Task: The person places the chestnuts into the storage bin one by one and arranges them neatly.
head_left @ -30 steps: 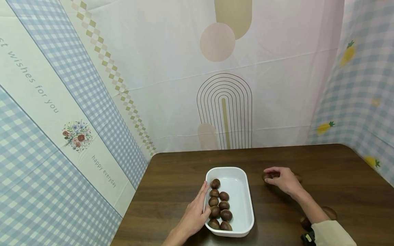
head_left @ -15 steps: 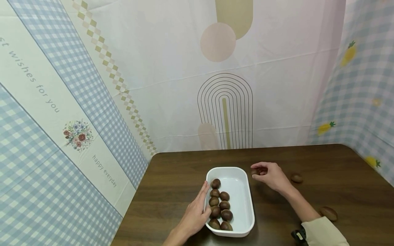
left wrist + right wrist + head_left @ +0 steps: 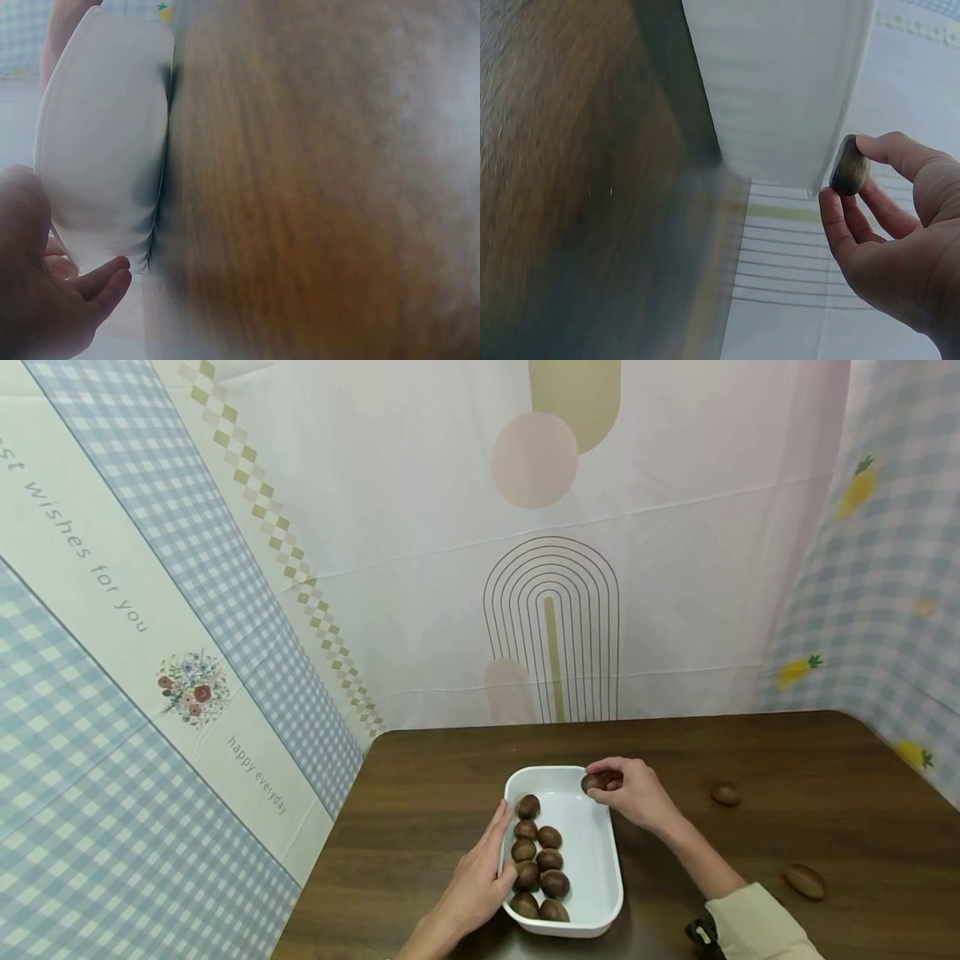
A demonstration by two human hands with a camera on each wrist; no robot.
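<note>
The right hand [image 3: 636, 793] has its fingers drawn close, holding a brown stone [image 3: 593, 784] between the thumb and the fingertips; the right wrist view shows the thumb at one end of it and the fingers below. That held stone is at the far right corner of a white tray [image 3: 594, 881], level with or above the rim; whether it touches the rim I cannot tell. The tray lies between the two hands, with most of its length nearer the person than the right hand. The left hand [image 3: 474, 878] grips the tray's left wall, its thumb over the rim and its other fingers against the outside, so the gap of the hand is narrow, just the wall's thickness. Directly to the right of the left hand, inside the tray, nine brown stones [image 3: 555, 884] lie in two uneven columns, the left column close to that hand; the bare half of the tray floor is on the side toward the right hand. To the right of the right hand, well apart from it, a small loose stone [image 3: 725, 793] lies on the dark wooden table [image 3: 435, 777], and farther right, closer to the person, lies a longer loose stone [image 3: 804, 881]. Behind the right hand, up its arm, come a black device [image 3: 703, 933] and a beige sleeve [image 3: 757, 927]. Beyond both hands hangs a pale printed cloth [image 3: 405, 627], and past the table on the right a checked cloth with pineapples [image 3: 885, 610].
</note>
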